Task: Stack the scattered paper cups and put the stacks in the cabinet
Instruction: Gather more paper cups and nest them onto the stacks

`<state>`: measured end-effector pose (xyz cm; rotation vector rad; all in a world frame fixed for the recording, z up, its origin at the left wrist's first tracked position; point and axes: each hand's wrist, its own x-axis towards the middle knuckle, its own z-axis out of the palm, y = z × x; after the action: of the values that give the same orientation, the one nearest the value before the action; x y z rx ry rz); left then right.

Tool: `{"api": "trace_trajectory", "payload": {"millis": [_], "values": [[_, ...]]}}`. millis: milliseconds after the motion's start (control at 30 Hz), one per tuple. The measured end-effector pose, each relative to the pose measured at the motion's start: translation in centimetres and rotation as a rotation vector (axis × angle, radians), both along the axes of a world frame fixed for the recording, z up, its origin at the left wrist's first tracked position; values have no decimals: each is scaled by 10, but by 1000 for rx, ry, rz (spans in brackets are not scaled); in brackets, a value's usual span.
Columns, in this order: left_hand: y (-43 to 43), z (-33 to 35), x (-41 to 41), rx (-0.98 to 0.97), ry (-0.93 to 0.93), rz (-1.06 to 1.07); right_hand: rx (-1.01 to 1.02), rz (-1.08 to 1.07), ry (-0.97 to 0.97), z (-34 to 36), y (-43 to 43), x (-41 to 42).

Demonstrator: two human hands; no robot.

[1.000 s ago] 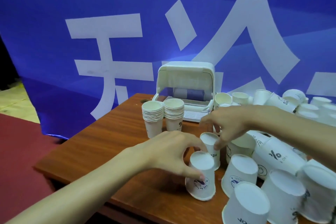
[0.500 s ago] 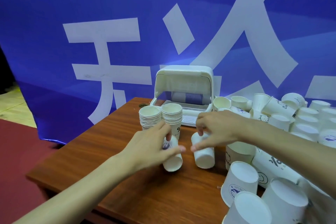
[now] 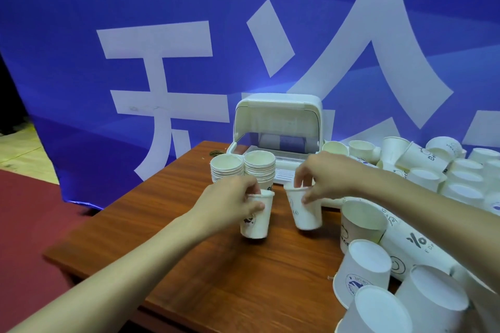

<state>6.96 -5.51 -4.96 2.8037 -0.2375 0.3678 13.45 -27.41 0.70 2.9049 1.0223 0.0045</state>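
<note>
Cups are held in both hands above the wooden table [image 3: 173, 227]. The left hand [image 3: 230, 204] has its fingers [image 3: 254, 207] curled round the left cup [image 3: 257, 220] and grips it near the rim. This cup stands with the mouth up and its long axis almost vertical; I cannot tell if its bottom touches the table. The right hand [image 3: 328, 178] pinches the rim of the right cup [image 3: 307, 212], with one finger [image 3: 299, 178] at the mouth and the thumb on the outer wall. This cup also has the mouth up, but its axis is tilted, the mouth leaning toward the left fingers. The two cups are near but apart. Just behind the left fingers stand two stacks [image 3: 243, 169] of cups, mouths up, side by side. Beyond the right fingers is the white cabinet [image 3: 278, 116] with its lid raised. To the right of the right fingers lie the loose cups [image 3: 364, 265], many upside down, some on their sides.
</note>
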Motion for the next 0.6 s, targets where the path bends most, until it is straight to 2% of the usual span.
{"api": "trace_trajectory", "payload": {"millis": [100, 200, 433, 600], "values": [[-2, 1, -3, 177, -44, -44, -41, 5, -46, 1, -3, -3], [-6, -6, -4, 264, -65, -70, -139, 5, -39, -17, -3, -3], [-5, -3, -7, 269, -113, -131, -141, 13, -57, -19, -5, -8], [6, 40, -19, 79, -246, -82, -84, -25, -141, 4, -5, -3]]}}
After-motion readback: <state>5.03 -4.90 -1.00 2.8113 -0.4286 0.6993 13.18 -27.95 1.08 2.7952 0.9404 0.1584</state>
